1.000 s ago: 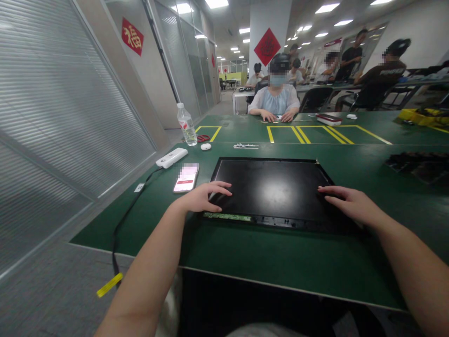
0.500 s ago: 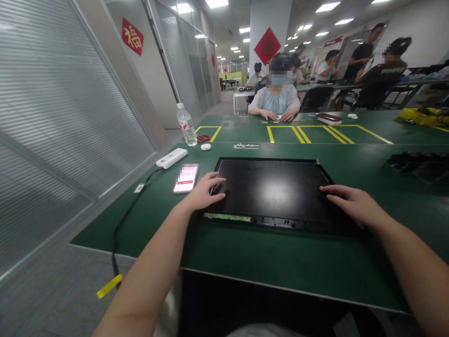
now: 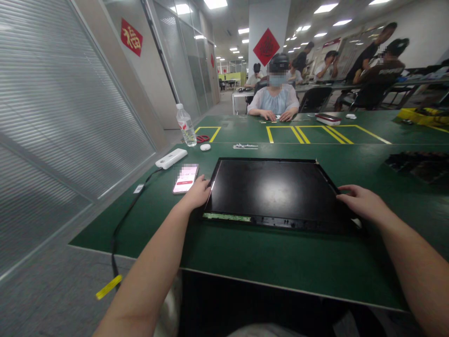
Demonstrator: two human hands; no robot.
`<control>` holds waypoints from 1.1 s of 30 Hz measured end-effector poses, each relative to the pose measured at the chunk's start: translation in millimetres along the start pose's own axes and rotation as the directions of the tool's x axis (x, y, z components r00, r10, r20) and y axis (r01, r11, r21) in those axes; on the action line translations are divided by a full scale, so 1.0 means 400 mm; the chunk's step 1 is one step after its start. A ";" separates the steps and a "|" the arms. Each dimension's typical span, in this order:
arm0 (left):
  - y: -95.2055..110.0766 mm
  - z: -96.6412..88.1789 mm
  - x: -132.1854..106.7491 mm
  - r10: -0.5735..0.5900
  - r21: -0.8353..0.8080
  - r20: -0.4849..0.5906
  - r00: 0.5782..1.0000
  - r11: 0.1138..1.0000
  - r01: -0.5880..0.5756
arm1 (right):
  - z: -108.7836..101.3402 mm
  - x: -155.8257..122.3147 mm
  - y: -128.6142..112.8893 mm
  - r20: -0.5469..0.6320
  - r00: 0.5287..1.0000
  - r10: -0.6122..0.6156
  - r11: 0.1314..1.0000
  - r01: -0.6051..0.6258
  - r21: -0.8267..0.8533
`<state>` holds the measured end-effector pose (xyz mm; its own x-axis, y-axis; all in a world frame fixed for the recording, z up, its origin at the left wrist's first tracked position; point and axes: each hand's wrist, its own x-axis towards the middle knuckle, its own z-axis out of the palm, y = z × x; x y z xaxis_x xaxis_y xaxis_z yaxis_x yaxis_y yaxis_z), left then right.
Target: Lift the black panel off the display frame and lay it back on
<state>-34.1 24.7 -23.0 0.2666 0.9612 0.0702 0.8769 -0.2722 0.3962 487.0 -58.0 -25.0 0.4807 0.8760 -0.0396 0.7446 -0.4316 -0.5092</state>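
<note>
A flat black display panel (image 3: 266,187) lies face up on the green table, set in a dark frame, with a narrow green circuit board (image 3: 228,217) along its near edge. Its left rim is gripped by my left hand (image 3: 199,193), whose fingertips are partly hidden at the edge. On the opposite side my right hand (image 3: 361,202) has thumb and fingers closed at the right rim. Fingers under the frame are out of sight. A bright patch of light reflects off the screen.
Left of the panel lie a lit phone (image 3: 185,179), a white power bank (image 3: 171,159) with a black cable, and a white earbud case (image 3: 205,147). A water bottle (image 3: 186,125) stands behind, beside red-handled scissors (image 3: 202,139). Across the table sits a person (image 3: 273,96). Dark material (image 3: 421,166) lies far right.
Both hands have moved outward from above the screen to its side rims, the left going left and the right going right. Their fingers have closed at the edges. The panel stays in place.
</note>
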 end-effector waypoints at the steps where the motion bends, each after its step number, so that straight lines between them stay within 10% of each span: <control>1: -0.001 -0.001 0.001 0.001 -0.007 -0.011 1.000 1.000 -0.001 | 0.001 0.000 0.000 0.014 1.000 -0.005 1.000 0.006 -0.020; 14: 0.034 -0.027 -0.005 -0.092 -0.322 -0.110 0.990 0.945 0.052 | 0.008 0.007 0.010 0.023 0.998 -0.051 0.995 0.053 -0.084; 22: 0.095 -0.042 -0.021 -0.444 -0.830 0.155 0.883 0.426 0.360 | 0.012 0.007 0.010 0.010 0.999 -0.053 0.990 0.054 -0.127; 33: 0.110 -0.053 -0.007 -0.453 -0.951 0.272 0.849 0.011 0.310 | 0.012 -0.002 -0.007 0.006 1.000 -0.007 0.988 0.008 -0.155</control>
<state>-4.6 11.1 13.6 -0.0619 0.9276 -0.3685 -0.2883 0.3369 0.8963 482.4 -56.5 -27.6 0.4722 0.8805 -0.0413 0.8113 -0.4524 -0.3702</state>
